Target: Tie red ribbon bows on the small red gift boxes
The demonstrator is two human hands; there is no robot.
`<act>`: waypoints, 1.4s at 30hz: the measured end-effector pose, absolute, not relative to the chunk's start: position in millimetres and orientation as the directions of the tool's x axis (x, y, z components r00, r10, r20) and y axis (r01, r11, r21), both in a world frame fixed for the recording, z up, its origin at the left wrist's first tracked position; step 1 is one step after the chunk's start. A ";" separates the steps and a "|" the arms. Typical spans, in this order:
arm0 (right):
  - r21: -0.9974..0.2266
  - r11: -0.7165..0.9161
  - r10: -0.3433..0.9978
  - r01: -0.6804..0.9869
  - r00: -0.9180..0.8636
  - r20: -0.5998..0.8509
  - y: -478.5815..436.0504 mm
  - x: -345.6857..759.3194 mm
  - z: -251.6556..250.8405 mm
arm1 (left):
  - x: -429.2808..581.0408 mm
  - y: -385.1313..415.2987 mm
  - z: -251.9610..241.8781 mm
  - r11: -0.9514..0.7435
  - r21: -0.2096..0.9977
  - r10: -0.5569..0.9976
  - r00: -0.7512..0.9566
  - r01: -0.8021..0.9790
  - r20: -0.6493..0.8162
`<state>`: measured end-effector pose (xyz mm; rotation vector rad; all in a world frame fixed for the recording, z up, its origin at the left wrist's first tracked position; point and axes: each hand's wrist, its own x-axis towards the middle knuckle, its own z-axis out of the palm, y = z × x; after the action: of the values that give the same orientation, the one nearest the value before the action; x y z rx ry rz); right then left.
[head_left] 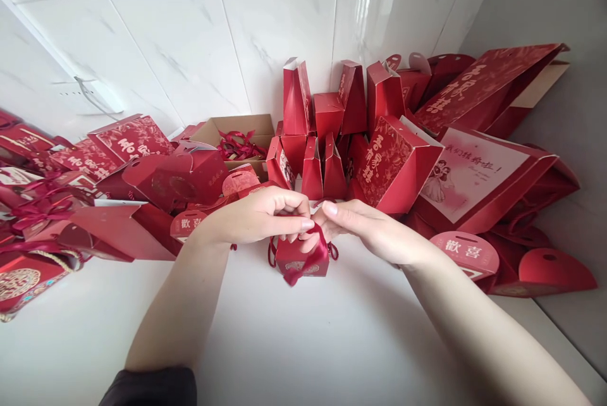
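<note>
At eight o'clock, the left hand (258, 219) pinches burgundy satin ribbon (323, 243) between thumb and forefinger. At six, the ribbon hangs over the red gift box (318, 265), its tying seemingly unfinished. At four, the right hand's (365, 226) fingers lie close together, grip unclear. White tabletop (275, 343) below; marbled wall tiles (279, 20) at twelve.

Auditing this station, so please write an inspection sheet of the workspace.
Surface: white tabletop, partly in shadow.
Job's things: small red box, dark red ribbon over its front.
Clutter: red gift boxes crowded behind and to both sides; open carton holding other ribbons.
Hands: left hand and right hand close together at the ribbon; exact grip partly hidden.
Cables: thin cord by a white wall strip, far left.
Surroundings: white marbled tile wall behind; grey wall at right.
</note>
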<state>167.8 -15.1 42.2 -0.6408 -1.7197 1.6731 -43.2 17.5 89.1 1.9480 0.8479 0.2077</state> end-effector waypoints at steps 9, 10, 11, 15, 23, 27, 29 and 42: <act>-0.987 0.116 0.725 -0.111 -0.670 0.161 -14.1 163.6 36.4 | -40.0 19.1 86.9 -0.195 0.891 0.605 0.765 0.410 -0.220; -0.986 0.108 0.708 -0.127 -0.686 0.166 -14.5 163.2 36.6 | -39.6 19.7 86.2 -0.158 0.908 0.590 0.775 0.387 -0.227; -0.985 0.099 0.690 -0.142 -0.703 0.170 -15.0 162.9 37.1 | -39.3 20.1 85.7 -0.120 0.925 0.573 0.786 0.361 -0.232; -0.969 0.038 0.657 -0.244 -0.725 0.209 -15.6 163.3 37.1 | -36.7 14.9 86.0 -0.025 0.962 0.558 0.802 0.273 -0.214; -0.846 -0.184 0.532 -0.501 -0.774 0.343 -9.6 162.6 12.6 | -11.0 -22.5 81.7 0.060 0.998 0.622 0.782 -0.007 -0.032; -0.731 -0.270 0.443 -0.626 -0.755 0.483 -14.1 154.7 0.2 | -3.6 -35.0 78.2 0.147 0.989 0.595 0.801 -0.025 -0.068; -0.676 -0.285 0.476 -0.680 -0.712 0.516 -17.6 151.3 -3.0 | -3.0 -37.0 77.8 0.159 0.987 0.585 0.809 -0.036 -0.065; -0.803 -0.265 0.440 -0.534 -0.808 0.392 -19.0 162.3 6.3 | -3.2 -42.0 83.5 0.150 0.988 0.598 0.795 0.017 -0.105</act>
<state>162.3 -19.0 6.3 0.1190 -1.3831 2.1010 -3.2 -42.0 83.5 1.3710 0.5495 0.4483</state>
